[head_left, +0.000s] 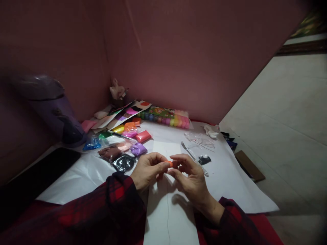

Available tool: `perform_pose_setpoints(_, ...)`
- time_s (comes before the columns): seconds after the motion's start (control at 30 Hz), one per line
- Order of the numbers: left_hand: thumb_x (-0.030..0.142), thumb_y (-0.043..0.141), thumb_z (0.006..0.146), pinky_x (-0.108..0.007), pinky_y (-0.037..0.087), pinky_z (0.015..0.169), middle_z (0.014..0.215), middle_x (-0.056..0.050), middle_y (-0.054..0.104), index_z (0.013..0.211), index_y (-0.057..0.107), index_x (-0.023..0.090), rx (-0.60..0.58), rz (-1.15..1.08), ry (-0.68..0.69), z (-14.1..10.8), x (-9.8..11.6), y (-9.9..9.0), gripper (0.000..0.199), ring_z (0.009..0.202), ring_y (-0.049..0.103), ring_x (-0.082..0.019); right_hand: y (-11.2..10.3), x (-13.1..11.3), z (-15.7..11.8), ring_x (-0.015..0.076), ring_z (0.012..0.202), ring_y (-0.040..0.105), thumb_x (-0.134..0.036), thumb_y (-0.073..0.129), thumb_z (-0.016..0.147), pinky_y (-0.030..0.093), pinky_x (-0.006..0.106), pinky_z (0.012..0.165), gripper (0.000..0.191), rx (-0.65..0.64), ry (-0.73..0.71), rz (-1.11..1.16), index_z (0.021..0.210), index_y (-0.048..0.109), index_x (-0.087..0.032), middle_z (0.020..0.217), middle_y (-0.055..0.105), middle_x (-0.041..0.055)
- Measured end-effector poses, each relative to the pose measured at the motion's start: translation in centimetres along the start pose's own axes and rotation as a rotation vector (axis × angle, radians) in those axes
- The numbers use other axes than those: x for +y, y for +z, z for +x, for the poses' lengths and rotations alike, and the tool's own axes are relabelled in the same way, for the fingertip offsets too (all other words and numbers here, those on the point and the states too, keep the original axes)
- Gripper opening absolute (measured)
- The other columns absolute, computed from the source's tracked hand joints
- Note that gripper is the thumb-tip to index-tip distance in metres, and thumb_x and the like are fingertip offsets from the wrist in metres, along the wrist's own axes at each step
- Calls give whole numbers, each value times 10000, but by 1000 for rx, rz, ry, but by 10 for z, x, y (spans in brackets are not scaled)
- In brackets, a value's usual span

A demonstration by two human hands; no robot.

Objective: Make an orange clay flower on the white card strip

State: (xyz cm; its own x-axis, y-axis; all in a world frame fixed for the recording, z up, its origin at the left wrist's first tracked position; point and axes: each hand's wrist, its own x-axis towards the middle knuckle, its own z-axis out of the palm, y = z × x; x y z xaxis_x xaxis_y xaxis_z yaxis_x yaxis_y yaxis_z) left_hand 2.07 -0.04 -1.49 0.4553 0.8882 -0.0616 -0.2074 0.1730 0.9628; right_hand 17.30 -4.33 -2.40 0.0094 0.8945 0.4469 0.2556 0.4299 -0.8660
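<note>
Orange clay piece (170, 164), as it looks to be, sits at the centre of the dial used here, with twelve o'clock pointing away from the person; it is held up over the white strip (158, 217), whose thin dark line runs down towards six o'clock. The left hand (150, 166) comes in from about eight o'clock and has the piece pinched narrowly between thumb and fingertips. The right hand (192, 177) comes in from about four o'clock, its fingers curled and its thumb and index finger parted around the piece's near end; whether any of its fingertips press on the piece I cannot tell.

The piece is small and most likely very light, soft and easily dented, so any squeeze would probably leave a mark. It may cling a little to skin rather than slip. The best hold is probably a gentle one, with the flats of thumb and index finger on opposite sides near the middle, since pressure on a thin edge could flatten or stretch it.

Around it, the black packet (124, 163) lies at nine o'clock, the purple packet (138, 149) near ten, and the red packet (143, 136) between ten and eleven. The pack of coloured tubs (166, 117) lies at twelve, beside the pink wall (173, 61). A crumpled clear wrapper (199, 139) is near two, and the fork (193, 157) lies slanting near three, just beyond the right hand
</note>
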Motion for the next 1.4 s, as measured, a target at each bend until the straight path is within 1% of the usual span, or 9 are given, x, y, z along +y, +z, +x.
perform_pose_setpoints(0.1,432,762,647,-194,347,426,571,-6,601,739,620,102,-16,-31,-10,1,-2,-1,371,437,488,-70,0,-1,-1,140,700,586,-181,631,837,469,259,591,72,-3,-110,-142,899,642,-215,789,619,10)
perform_pose_setpoints(0.17,480,718,685,-202,369,431,599,-19,620,797,633,102,-27,-48,-1,1,-2,-1,404,445,506,-81,0,-1,-1,140,700,593,-163,607,852,465,259,589,80,13,-114,-156,905,638,-214,795,630,10)
perform_pose_setpoints(0.27,505,687,707,-215,393,432,586,-21,611,741,623,101,-39,-37,-11,1,-2,-1,411,436,506,-86,0,0,-1,143,696,598,-142,597,847,466,258,577,97,13,-124,-157,910,631,-208,806,631,15)
perform_pose_setpoints(0.4,426,746,667,-221,398,447,592,-20,616,715,620,98,-40,-40,-21,0,1,0,355,447,507,-87,1,-3,0,158,707,598,-111,582,830,474,271,583,144,9,-138,-206,937,622,-199,795,625,22)
perform_pose_setpoints(0.57,369,785,633,-224,408,480,635,-22,639,766,633,101,-29,-97,23,1,0,-1,336,481,519,-85,0,-8,1,167,709,586,-143,567,857,474,285,589,91,-8,-134,-231,872,638,-200,791,626,40)
perform_pose_setpoints(0.77,420,760,655,-220,396,440,588,-18,619,709,602,97,-32,-79,-52,1,0,0,364,437,497,-80,1,-6,2,160,707,594,-139,591,847,480,282,599,113,-1,-158,-218,928,634,-205,796,636,30)
perform_pose_setpoints(0.97,362,777,638,-224,396,464,599,-12,617,713,615,98,-11,-68,-6,-1,3,1,318,468,504,-85,1,-2,1,157,683,593,-236,617,851,479,259,559,65,-20,12,-112,847,666,-193,772,643,36)
perform_pose_setpoints(1.23,294,798,628,-222,429,544,667,-6,641,811,656,110,23,-47,100,0,-1,0,296,545,532,-83,2,-7,4,94,447,537,-365,691,787,456,207,405,220,0,376,333,814,594,-170,607,598,-25)
perform_pose_setpoints(1.4,329,779,648,-224,419,511,605,-6,626,733,660,106,25,21,71,0,0,0,267,504,519,-84,1,-3,6,77,412,520,-404,648,819,424,168,358,257,12,435,378,850,561,-165,595,597,-21)
